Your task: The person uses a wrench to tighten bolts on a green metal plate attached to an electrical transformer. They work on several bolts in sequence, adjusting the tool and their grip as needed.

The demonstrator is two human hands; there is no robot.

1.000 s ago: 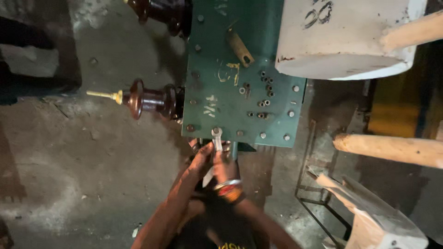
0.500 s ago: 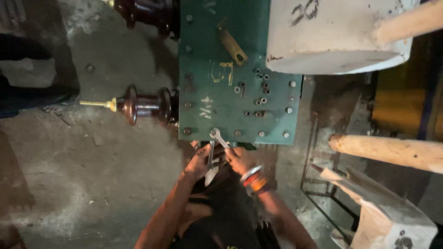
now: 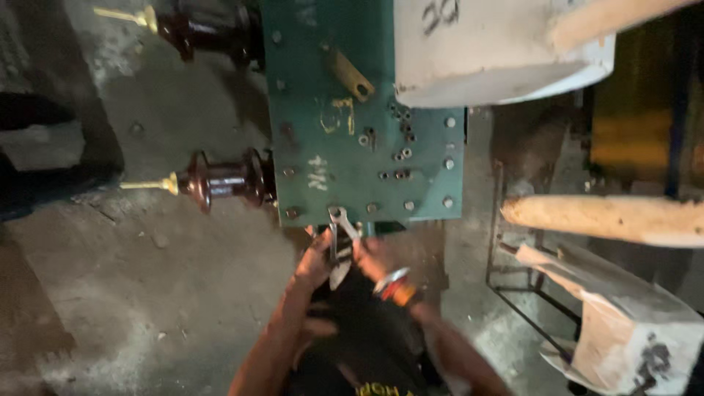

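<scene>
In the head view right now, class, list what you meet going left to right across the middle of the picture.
Brass-tipped brown insulator → green metal plate with the spanner at its lower edge → thin metal frame → pale wooden pole.

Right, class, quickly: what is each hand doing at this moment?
Left hand: closed on a spanner set at the near edge of the green metal cover.
Right hand: at the same spanner; grip too blurred to tell.

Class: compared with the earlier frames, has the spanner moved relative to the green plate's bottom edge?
No. The spanner stays at the green plate's bottom edge; only the camera shifted.
</scene>
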